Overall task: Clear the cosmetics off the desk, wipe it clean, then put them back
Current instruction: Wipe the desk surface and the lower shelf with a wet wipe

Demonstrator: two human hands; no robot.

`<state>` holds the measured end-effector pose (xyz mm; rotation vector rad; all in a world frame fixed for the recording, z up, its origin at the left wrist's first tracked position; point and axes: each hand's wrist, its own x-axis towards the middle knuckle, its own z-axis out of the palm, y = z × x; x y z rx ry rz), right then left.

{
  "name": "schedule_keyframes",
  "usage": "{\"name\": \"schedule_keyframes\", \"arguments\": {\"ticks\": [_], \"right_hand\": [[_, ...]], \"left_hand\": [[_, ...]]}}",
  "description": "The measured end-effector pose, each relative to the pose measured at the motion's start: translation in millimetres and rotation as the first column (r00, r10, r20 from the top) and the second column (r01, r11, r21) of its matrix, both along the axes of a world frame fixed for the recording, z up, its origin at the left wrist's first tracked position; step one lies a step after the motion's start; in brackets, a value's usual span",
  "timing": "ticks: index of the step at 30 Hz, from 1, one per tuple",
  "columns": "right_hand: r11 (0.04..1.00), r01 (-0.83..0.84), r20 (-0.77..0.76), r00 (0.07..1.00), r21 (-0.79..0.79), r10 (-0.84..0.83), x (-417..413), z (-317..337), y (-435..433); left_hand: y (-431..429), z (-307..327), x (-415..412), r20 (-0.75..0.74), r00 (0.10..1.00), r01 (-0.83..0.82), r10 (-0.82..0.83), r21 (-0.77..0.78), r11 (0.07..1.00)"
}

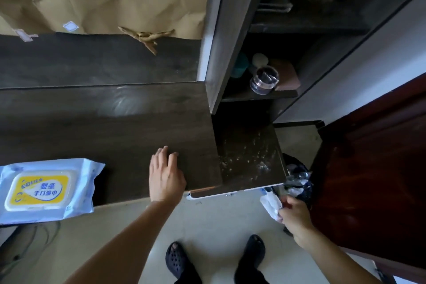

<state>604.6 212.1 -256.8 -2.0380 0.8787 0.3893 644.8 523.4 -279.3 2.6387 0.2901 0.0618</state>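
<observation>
The worktop (103, 122) looks cleared, and the left hand (166, 175) rests flat on it, relaxed. The right hand (296, 217) pinches a used wipe (272, 206) just below the bin (297, 177). Specks (249, 157) to the right of the left hand are unwiped. The cosmetics (264, 80) sit on the shelf (283, 93) above, not yet put back.

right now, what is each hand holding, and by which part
The right hand pinches a crumpled white wipe by its lower end. The left hand holds nothing; it rests open on the desk.
</observation>
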Motion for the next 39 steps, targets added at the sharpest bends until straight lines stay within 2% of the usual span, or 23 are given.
{"name": "schedule_keyframes", "arguments": {"ticks": [1,2,4,6,7,8,10,11,12,14,15,17,18,20,21,26,28,31,34,35,36,38,39], "right_hand": [[0.973,0.183,-0.055,0.983,0.142,-0.177,7.1,-0.4,-5.6],[0.899,0.338,-0.116,0.941,0.277,-0.318,15.8,0.0,-11.7],[0.711,0.523,-0.217,0.849,0.470,-0.482,37.0,1.3,-27.6],[0.592,0.547,-0.260,0.825,0.591,-0.503,63.3,-2.0,-44.3],[0.609,0.509,-0.254,0.852,0.609,-0.458,78.4,-7.1,-49.7],[0.674,0.443,-0.230,0.893,0.591,-0.386,95.9,-13.4,-52.4],[0.928,0.155,-0.126,0.985,0.339,-0.118,129.5,-30.4,-54.5],[0.990,-0.037,-0.068,0.997,0.138,0.047,147.8,-39.9,-53.2],[0.976,-0.213,-0.018,0.977,-0.039,0.213,166.8,-45.9,-50.7],[0.841,-0.466,0.046,0.867,-0.276,0.496,207.9,-51.3,-42.9],[0.736,-0.556,0.050,0.784,-0.387,0.619,229.2,-57.4,-39.9],[0.456,-0.673,-0.014,0.570,-0.583,0.822,271.4,-69.6,-33.6],[0.325,-0.699,-0.072,0.474,-0.637,0.878,292.2,-77.2,-31.6],[0.174,-0.716,-0.183,0.392,-0.676,0.902,330.0,-97.6,-25.1],[0.134,-0.720,-0.211,0.367,-0.681,0.906,346.9,-108.0,-21.6],[0.154,-0.771,-0.277,0.396,-0.618,0.875,382.0,-144.6,-12.7],[0.082,-0.735,-0.285,0.360,-0.673,0.889,362.3,-135.5,-14.0],[-0.092,-0.771,-0.357,0.182,-0.630,0.916,301.6,-119.5,-36.3],[-0.251,-0.865,-0.455,-0.030,-0.434,0.890,242.2,-98.9,-67.6],[-0.256,-0.891,-0.426,-0.080,-0.374,0.901,236.5,-93.8,-74.0],[-0.203,-0.921,-0.375,-0.067,-0.334,0.925,241.2,-86.8,-71.3],[-0.006,-0.934,-0.220,0.078,-0.357,0.972,270.3,-84.0,-52.2],[0.101,-0.884,-0.127,0.177,-0.456,0.976,298.6,-93.6,-41.9]], "left_hand": [[-18.7,2.8,4.2,0.007,1.000,0.023,-0.022,-0.021,1.000],[-35.8,5.2,9.2,0.012,0.999,0.030,-0.030,-0.040,0.999],[-64.7,5.5,21.0,0.003,1.000,-0.008,0.008,-0.068,0.998],[-87.4,-0.4,32.7,-0.036,0.994,-0.103,0.101,-0.059,0.993],[-97.2,-5.1,38.1,-0.047,0.987,-0.157,0.155,-0.035,0.987],[-106.3,-10.1,42.1,-0.052,0.978,-0.204,0.204,-0.002,0.979],[-120.9,-20.3,45.3,-0.048,0.964,-0.257,0.261,0.077,0.963],[-125.6,-24.9,45.9,-0.039,0.962,-0.265,0.271,0.116,0.957],[-128.7,-28.7,46.5,-0.029,0.960,-0.270,0.278,0.148,0.951],[-131.5,-31.6,46.8,-0.016,0.955,-0.289,0.297,0.186,0.939],[-131.9,-32.4,46.8,-0.010,0.952,-0.298,0.306,0.200,0.933],[-133.1,-32.7,48.1,0.016,0.947,-0.317,0.321,0.217,0.923],[-134.1,-32.7,48.7,0.032,0.944,-0.326,0.327,0.219,0.920],[-135.1,-32.6,48.5,0.055,0.940,-0.340,0.336,0.226,0.913],[-135.2,-32.9,48.5,0.065,0.938,-0.345,0.339,0.230,0.910],[-135.2,-34.2,47.9,0.104,0.931,-0.365,0.350,0.230,0.902],[-135.5,-33.9,48.2,0.110,0.930,-0.366,0.350,0.232,0.901],[-134.6,-33.3,47.8,0.104,0.930,-0.366,0.351,0.232,0.901],[-134.8,-33.4,47.4,0.115,0.929,-0.370,0.353,0.222,0.902],[-135.3,-33.4,47.5,0.118,0.927,-0.373,0.355,0.220,0.901],[-135.8,-33.6,48.0,0.121,0.927,-0.375,0.356,0.217,0.901],[-135.9,-34.2,49.0,0.130,0.927,-0.373,0.352,0.210,0.904],[-135.6,-34.9,49.2,0.135,0.928,-0.370,0.349,0.209,0.905]]}}
